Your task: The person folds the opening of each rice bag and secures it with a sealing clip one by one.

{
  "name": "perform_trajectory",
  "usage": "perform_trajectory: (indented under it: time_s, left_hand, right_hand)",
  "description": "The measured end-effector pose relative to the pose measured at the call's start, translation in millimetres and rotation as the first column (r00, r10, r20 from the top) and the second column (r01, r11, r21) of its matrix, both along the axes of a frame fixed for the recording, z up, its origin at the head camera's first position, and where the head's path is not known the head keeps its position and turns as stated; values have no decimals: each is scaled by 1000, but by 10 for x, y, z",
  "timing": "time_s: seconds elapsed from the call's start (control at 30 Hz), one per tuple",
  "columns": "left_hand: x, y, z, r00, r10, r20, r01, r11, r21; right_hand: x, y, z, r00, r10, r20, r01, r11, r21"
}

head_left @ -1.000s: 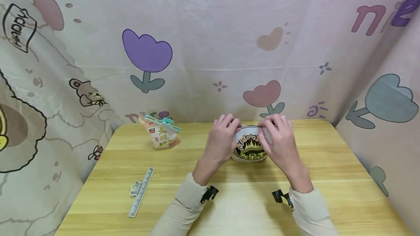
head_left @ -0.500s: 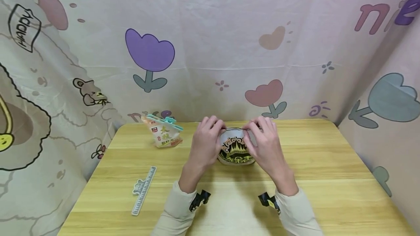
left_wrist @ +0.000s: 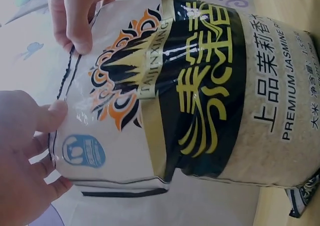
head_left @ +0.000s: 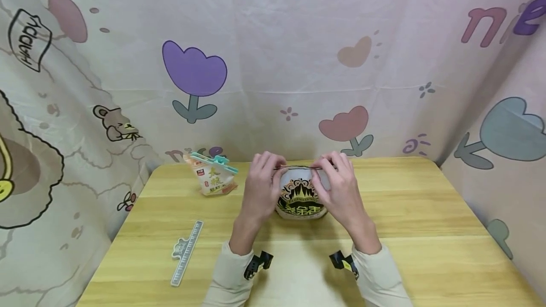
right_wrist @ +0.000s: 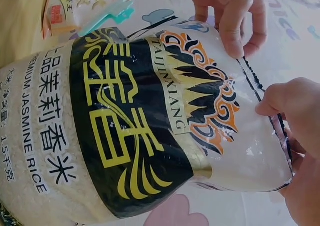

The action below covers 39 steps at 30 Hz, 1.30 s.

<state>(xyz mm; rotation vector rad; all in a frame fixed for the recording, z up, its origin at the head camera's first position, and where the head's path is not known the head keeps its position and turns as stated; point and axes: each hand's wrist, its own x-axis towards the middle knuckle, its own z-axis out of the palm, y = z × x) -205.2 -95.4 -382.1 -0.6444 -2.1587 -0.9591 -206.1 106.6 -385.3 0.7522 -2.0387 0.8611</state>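
A bag of jasmine rice stands upright on the wooden table in the head view, its front print facing me. My left hand pinches the top edge near its left corner. Near the right corner, my right hand pinches the same edge between thumb and fingers. Up close in the left wrist view, the bag's upper part looks flattened, with rice filling the lower part. The right wrist view shows both thumbs on the front of the top rim; the fingers behind are partly hidden.
Left of the rice bag stands a smaller food bag, its top closed by a teal sealing clip. A white bag clip lies on the table at the left front. A printed cloth hangs behind and at both sides.
Both hands have shifted left with the rice bag and slightly nearer to me, still gripping its top edge. The smaller bag and the white clip stay where they were.
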Motion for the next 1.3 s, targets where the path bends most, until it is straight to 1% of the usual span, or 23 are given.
perform_trajectory:
  time_s: [0.07, 0.17, 0.23, 0.33, 0.43, 0.5, 0.57, 0.77, 0.9, 1.0, 1.13, 1.3]
  left_hand:
    - [-11, -39, -29, 999, -33, -1, 33, 998, 54]
    - [-27, -112, -57, 997, -78, 12, 76, 991, 111]
    - [-34, -165, -62, 994, -105, 43, 99, 985, 138]
    - [-43, -249, -71, 984, -139, 114, 119, 979, 168]
    - [-49, -324, -100, 971, -154, 181, 120, 975, 186]
    - [-50, -353, -118, 966, -157, 204, 116, 973, 197]
    - [-51, -360, -138, 965, -155, 210, 109, 970, 215]
    - [-75, -337, -195, 969, -167, 185, 112, 956, 273]
    - [-87, -324, -220, 974, -171, 149, 120, 947, 297]
    - [-84, -310, -224, 977, -177, 120, 134, 943, 305]
    - [-83, -286, -226, 979, -180, 97, 146, 946, 291]
    - [-87, -291, -200, 983, -171, 61, 151, 956, 252]
  right_hand:
    - [-8, 0, 2, 1000, 9, 5, -9, 1000, 1]
    - [-20, 15, 11, 1000, 17, 14, -17, 1000, -7]
    - [-28, 34, 18, 1000, 18, 20, -18, 1000, -16]
    - [-37, 64, 28, 999, 16, 31, -16, 1000, -26]
    - [-43, 76, 33, 999, 16, 36, -15, 999, -30]
    - [-42, 72, 36, 999, 11, 35, -10, 1000, -30]
    - [-32, 61, 38, 999, 1, 34, 0, 1000, -24]
    - [45, -31, 91, 998, -58, 12, 58, 998, 28]
    - [84, -172, 126, 999, -37, -2, 37, 995, 95]
    - [84, -303, 124, 1000, -24, -6, 25, 988, 151]
    - [62, -423, 93, 998, -52, -30, 57, 981, 187]
    - [34, -485, 74, 997, -68, -43, 74, 985, 157]
